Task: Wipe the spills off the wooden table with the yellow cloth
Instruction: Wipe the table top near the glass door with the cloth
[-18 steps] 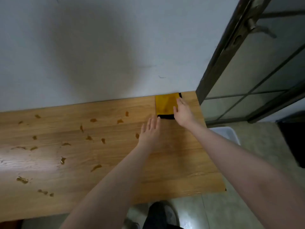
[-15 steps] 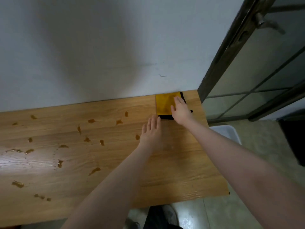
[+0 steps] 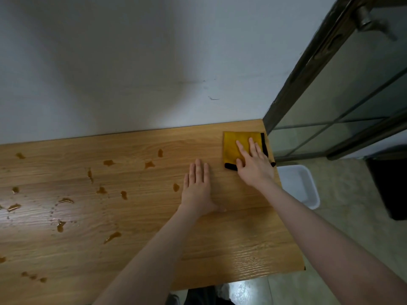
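A folded yellow cloth (image 3: 231,144) with black edging lies at the far right corner of the wooden table (image 3: 231,238). My right hand (image 3: 253,165) lies flat on the cloth's near right part, fingers straight and spread. My left hand (image 3: 197,188) rests flat on the bare wood just left of the cloth, fingers straight, holding nothing. Several amber-brown spills (image 3: 149,164) dot the left and middle of the table; the closest one (image 3: 175,187) sits right beside my left hand.
A grey wall (image 3: 154,62) runs along the table's far edge. A dark-framed glass door (image 3: 330,84) stands at the right. On the floor past the table's right edge sit a white plastic tub (image 3: 301,186) and a black object (image 3: 389,183).
My right hand has slid further onto the cloth and now covers its near right part. My left hand has stayed flat on the wood.
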